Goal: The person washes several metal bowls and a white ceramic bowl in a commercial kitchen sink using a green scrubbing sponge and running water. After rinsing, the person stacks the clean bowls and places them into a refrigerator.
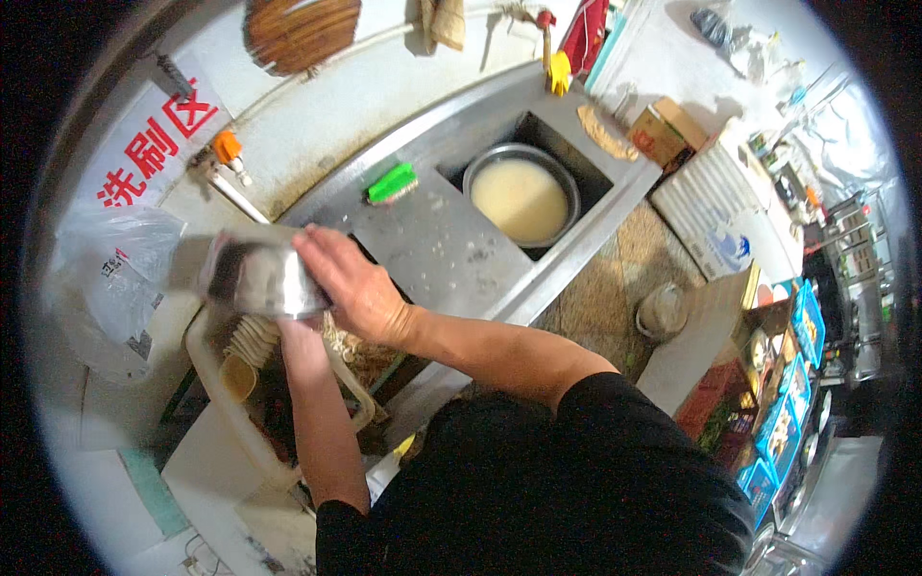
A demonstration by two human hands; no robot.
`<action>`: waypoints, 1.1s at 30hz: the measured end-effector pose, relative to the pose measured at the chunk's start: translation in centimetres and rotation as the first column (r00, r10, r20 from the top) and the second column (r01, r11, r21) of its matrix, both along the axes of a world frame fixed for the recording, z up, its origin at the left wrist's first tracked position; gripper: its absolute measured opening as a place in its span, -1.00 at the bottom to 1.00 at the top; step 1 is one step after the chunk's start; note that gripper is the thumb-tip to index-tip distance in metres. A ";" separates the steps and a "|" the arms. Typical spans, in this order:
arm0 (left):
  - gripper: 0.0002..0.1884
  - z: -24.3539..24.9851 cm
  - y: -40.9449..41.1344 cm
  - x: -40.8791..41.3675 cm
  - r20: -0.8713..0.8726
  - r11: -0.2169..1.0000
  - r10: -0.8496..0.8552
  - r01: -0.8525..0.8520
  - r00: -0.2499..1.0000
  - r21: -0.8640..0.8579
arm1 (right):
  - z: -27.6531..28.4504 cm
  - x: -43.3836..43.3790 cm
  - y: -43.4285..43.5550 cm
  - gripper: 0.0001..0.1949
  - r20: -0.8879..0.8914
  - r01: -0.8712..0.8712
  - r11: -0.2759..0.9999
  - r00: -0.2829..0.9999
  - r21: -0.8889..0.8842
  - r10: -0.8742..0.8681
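Observation:
A shiny metal bowl (270,277), blurred by motion, is tilted on its side at the left of the sink counter. My right hand (356,288) presses on its side with fingers together. My left hand (301,327) is mostly hidden behind the bowl; its forearm comes up from below, and its fingers cannot be seen. Beneath the bowl lies a bin with a pale rim (238,439), holding food scraps (353,345) and a stack of pale cups or bowls (252,353). A green brush (391,183) rests on the metal counter (439,237).
A round pot of cloudy liquid (520,200) sits in the sink basin. Yellow gloves (559,72) hang by the tap. Cardboard boxes (666,133), a white foam box (727,201) and a jar-like container (661,311) stand at the right. A plastic bag (119,273) hangs at the left.

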State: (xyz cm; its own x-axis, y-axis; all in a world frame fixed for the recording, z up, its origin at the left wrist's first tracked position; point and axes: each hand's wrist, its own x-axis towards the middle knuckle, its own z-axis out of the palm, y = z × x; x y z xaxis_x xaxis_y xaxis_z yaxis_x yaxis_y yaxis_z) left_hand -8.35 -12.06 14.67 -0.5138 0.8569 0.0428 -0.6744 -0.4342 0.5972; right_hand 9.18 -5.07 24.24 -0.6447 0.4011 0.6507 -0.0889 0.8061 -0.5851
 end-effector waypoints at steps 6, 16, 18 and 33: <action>-0.52 0.6 4.4 5.4 -0.199 0.663 0.418 -0.448 0.886 -0.600 | -5.5 3.5 2.2 -0.24 -0.010 0.237 0.647 0.935 -0.725 -0.354; -0.53 1.9 9.9 19.3 -0.848 0.366 -0.291 -0.768 0.442 -0.526 | -6.7 17.5 11.0 -0.46 0.022 0.025 0.005 0.937 -1.000 -0.349; -0.51 1.0 10.9 21.2 -0.893 0.404 -0.316 -0.806 0.322 -0.433 | -6.9 19.8 12.5 -0.49 0.013 0.000 -0.036 0.932 -0.999 -0.363; -0.32 7.4 17.1 30.9 -0.852 0.592 -0.496 -0.653 0.168 -0.473 | -11.2 29.0 18.1 -0.45 0.299 0.413 0.158 0.831 -0.897 -0.470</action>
